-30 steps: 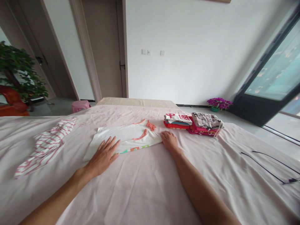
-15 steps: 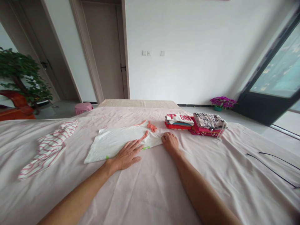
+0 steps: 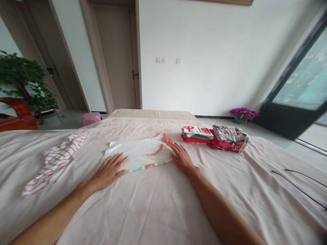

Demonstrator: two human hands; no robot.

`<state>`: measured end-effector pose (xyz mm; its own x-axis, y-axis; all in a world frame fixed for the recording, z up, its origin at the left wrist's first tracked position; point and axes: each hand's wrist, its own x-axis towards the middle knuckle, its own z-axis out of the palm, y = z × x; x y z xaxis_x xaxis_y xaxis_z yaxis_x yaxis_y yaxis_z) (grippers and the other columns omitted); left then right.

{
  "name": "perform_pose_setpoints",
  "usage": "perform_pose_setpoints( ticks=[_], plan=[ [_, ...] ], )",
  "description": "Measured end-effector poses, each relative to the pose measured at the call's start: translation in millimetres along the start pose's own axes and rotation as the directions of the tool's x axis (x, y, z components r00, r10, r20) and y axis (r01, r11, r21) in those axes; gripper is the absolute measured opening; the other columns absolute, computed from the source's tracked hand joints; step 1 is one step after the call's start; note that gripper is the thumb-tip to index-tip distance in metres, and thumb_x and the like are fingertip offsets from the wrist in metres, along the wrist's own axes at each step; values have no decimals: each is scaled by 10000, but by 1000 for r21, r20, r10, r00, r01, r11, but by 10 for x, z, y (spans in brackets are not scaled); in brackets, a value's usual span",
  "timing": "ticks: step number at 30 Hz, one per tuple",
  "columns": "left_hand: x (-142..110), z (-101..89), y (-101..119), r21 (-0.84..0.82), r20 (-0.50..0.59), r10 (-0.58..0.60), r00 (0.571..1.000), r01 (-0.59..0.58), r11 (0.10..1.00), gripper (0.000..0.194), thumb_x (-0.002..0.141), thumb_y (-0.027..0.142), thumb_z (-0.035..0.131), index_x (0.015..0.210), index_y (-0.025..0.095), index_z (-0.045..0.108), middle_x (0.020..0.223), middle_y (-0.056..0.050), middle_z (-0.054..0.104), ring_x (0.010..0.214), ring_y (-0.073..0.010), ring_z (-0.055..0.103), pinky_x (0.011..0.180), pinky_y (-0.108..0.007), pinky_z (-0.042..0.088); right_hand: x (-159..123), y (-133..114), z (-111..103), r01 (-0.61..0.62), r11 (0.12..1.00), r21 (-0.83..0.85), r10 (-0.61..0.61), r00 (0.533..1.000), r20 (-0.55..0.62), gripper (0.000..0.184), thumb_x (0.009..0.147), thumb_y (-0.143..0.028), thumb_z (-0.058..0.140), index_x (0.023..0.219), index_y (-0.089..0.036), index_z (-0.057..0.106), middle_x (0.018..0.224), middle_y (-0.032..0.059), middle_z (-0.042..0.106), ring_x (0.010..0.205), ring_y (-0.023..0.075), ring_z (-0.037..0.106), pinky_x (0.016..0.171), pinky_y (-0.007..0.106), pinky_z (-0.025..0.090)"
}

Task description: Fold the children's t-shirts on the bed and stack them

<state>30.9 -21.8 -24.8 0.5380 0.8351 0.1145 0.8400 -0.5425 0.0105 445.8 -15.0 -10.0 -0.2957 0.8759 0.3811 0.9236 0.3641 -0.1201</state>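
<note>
A white shirt (image 3: 138,151) with orange neck trim lies folded lengthwise on the bed, coloured print showing along its near edge. My left hand (image 3: 108,170) rests flat on the shirt's left end, fingers spread. At the opposite end, my right hand (image 3: 182,158) lies with its fingers stretched out over the shirt's edge, close to the orange trim. A crumpled red-and-white striped garment (image 3: 57,158) is to the left of my left hand.
Beyond my right hand sit two stacks of folded clothes, one topped by a white shirt with red print (image 3: 196,131), the other by a printed drawstring garment (image 3: 228,134). Black cords (image 3: 297,187) lie at the right. A pink stool (image 3: 92,118) stands past the bed (image 3: 153,211).
My left hand has slid left along the shirt, uncovering more coloured print. My right hand has changed from curled fingers to stretched fingers. The view has shifted slightly.
</note>
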Motion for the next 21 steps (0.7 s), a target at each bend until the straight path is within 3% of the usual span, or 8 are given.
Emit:
perform_pose_setpoints(
  ticks=[3,8,12,16,21],
  plan=[
    [-68,66,-249,18,-16,-130,991,130,991,607,978,542,296,1532,295,320,1618,-70,272,1490,-262,248,1180,-480,227,5,-104,41,85,995,48,-91,984,151,543,1018,-400,338,1528,-214,345,1582,59,337,1473,204,265,1206,435,179],
    [-28,103,-465,62,13,-333,943,331,941,625,959,504,322,1524,239,354,1608,-116,289,1462,-319,300,1142,-538,254,3,-119,70,-62,998,18,57,977,205,518,1028,-412,307,1505,-227,392,1570,63,365,1456,198,306,1191,426,209],
    [138,-5,-686,72,-111,-445,888,454,888,539,936,447,360,1364,200,576,1469,-135,515,1381,-335,419,1118,-543,290,145,-49,-48,-198,980,10,194,966,173,444,1038,-387,285,1270,-241,634,1362,76,611,1271,202,533,1069,338,347],
    [436,-166,-950,-39,-191,-463,866,464,885,404,867,312,452,1180,224,690,1323,-89,649,1237,-256,563,1053,-385,402,557,42,-164,-328,944,-40,330,932,148,452,1029,-385,304,1003,-214,721,1054,84,732,977,193,661,817,257,423],
    [864,-238,-1076,-136,-193,-571,798,555,821,421,853,336,463,1190,221,687,1260,-84,684,1106,-267,635,922,-355,478,1250,154,-59,-404,914,-46,406,903,142,355,989,-356,397,1111,-231,706,1090,76,729,984,207,667,769,261,433]
  ],
)
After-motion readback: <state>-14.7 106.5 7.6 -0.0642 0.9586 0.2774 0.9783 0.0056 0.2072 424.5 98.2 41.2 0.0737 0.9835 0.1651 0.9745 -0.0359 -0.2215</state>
